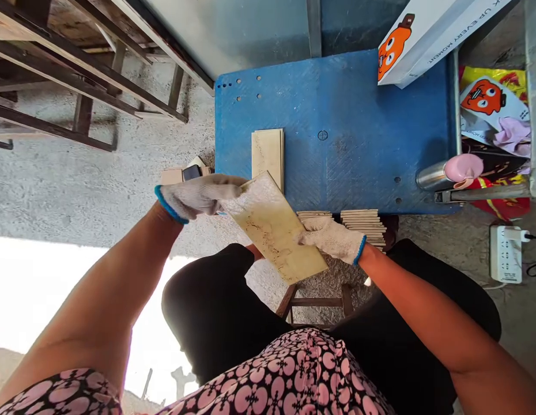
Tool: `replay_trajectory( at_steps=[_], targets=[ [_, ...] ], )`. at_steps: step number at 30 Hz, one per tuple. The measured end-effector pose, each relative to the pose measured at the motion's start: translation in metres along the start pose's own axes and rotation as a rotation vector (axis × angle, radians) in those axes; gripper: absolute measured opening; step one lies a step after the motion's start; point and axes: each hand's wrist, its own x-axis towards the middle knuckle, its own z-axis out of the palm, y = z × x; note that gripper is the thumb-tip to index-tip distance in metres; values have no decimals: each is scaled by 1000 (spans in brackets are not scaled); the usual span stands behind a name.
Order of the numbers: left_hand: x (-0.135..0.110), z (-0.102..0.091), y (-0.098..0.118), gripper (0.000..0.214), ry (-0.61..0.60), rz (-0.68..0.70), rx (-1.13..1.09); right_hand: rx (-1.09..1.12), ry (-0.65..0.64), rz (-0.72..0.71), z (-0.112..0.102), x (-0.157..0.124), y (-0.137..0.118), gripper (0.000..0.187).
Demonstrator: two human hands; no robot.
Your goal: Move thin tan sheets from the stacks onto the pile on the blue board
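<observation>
Both gloved hands pinch one pale board (279, 230) between them, and it slants from the left hand (203, 193) down toward the right hand (331, 233). The left hand is closed on the far short end, its fingers partly hidden; the right hand has its thumb on the upper face along the long side, the other fingers out of sight beneath. Two near corners of the board hang free, over the gap between the person's knees, with a stool (317, 301) lower down.

Just beyond the board's far corner, a small stack of boards (267, 151) lies on the blue table (346, 115), its nearer end covered by the held piece. The table's front edge runs just past the right hand, and its left edge comes down close to the left hand. To the right of the stack, a wide stretch of blue surface reaches across to a steel bottle (432, 176) with a pink lid, well apart from the right hand. A white box (427, 43) stands at the table's far right corner. More boards are piled in rows (363, 227) just beyond the right hand, below the table edge, leaving little room there.
</observation>
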Motion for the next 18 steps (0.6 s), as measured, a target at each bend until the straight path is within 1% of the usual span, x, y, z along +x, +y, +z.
replay_trajectory(
  at_steps=[2, 4, 6, 8, 9, 10, 11, 12, 14, 16, 18],
  targets=[
    [4, 0, -20, 63, 98, 162, -229, 85, 28, -28, -4, 0, -1, 25],
    [9, 11, -44, 69, 180, 237, -386, 132, 65, -55, -8, 1, -4, 27],
    [16, 33, -65, 69, 218, 231, -474, 161, 112, -76, -11, 4, -7, 28],
    [24, 63, -80, 59, 250, 198, -573, 177, 163, -102, -13, 8, -8, 27],
    [29, 79, -84, 53, 276, 194, -635, 180, 183, -110, -14, 10, -7, 27],
    [33, 94, -86, 47, 284, 178, -687, 179, 201, -114, -14, 12, -7, 27],
    [38, 106, -86, 41, 322, 179, -731, 177, 216, -112, -14, 14, -6, 28],
    [42, 116, -85, 35, 391, 192, -771, 182, 230, -103, -13, 16, -4, 29],
    [51, 126, -79, 25, 511, 194, -828, 213, 257, -78, -11, 20, -3, 32],
    [58, 124, -73, 18, 564, 159, -861, 241, 300, -71, -9, 24, -5, 31],
    [65, 110, -69, 16, 584, 120, -859, 234, 360, -55, -7, 27, -11, 23]
  ],
)
